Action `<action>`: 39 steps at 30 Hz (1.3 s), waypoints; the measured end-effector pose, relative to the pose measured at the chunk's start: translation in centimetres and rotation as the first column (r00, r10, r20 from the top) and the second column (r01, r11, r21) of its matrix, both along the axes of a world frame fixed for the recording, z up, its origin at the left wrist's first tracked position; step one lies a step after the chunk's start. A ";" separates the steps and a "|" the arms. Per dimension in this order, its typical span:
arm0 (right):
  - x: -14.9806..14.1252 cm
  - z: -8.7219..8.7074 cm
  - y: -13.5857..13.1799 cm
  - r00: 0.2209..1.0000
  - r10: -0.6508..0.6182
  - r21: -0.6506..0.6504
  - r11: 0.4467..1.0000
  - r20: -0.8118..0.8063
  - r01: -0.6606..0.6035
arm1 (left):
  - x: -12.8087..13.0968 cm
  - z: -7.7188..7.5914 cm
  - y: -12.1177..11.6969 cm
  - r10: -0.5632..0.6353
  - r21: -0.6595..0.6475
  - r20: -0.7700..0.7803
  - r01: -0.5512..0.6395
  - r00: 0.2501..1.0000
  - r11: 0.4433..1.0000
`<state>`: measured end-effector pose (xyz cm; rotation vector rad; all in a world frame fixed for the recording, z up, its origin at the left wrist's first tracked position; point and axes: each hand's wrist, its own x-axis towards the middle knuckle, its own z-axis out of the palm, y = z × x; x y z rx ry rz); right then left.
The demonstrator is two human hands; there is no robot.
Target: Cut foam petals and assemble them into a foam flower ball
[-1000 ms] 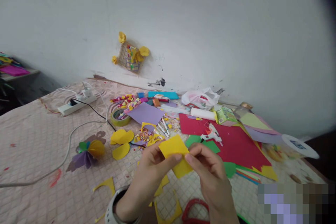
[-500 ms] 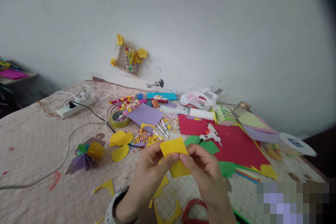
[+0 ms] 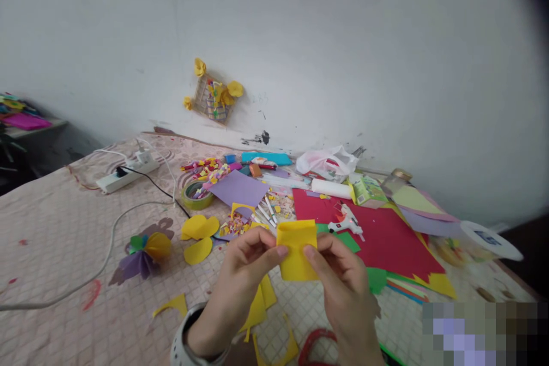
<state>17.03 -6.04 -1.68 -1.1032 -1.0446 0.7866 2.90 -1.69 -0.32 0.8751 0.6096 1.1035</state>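
Observation:
Both hands hold a folded piece of yellow paper (image 3: 299, 254) above the table, its rounded fold at the top. My left hand (image 3: 249, 271) pinches its left edge between thumb and fingers. On the right edge, my right hand (image 3: 338, 274) has a matching pinch. Below them lie yellow paper scraps (image 3: 259, 309) with curved cut-outs. Red scissor handles (image 3: 315, 343) show partly under my right wrist. Yellow paper circles (image 3: 199, 237) lie to the left, near a purple, yellow and green paper flower (image 3: 146, 254).
A white glue gun (image 3: 346, 223) rests on red paper (image 3: 394, 237) at right. Behind are a purple sheet (image 3: 240, 187), a tape roll (image 3: 196, 197), markers and a plastic bag (image 3: 326, 161). A power strip (image 3: 128, 174) with trailing cords lies at left.
The yellow paper has gone from a tilted, partly folded piece to an upright one doubled over at the top. Both thumbs have slid apart to its side edges.

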 end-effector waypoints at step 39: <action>0.0 -0.3 0.2 0.990 0.127 -0.107 0.987 0.053 -0.121 | -0.4 0.2 0.4 0.166 -0.058 0.090 -0.161 0.982 0.985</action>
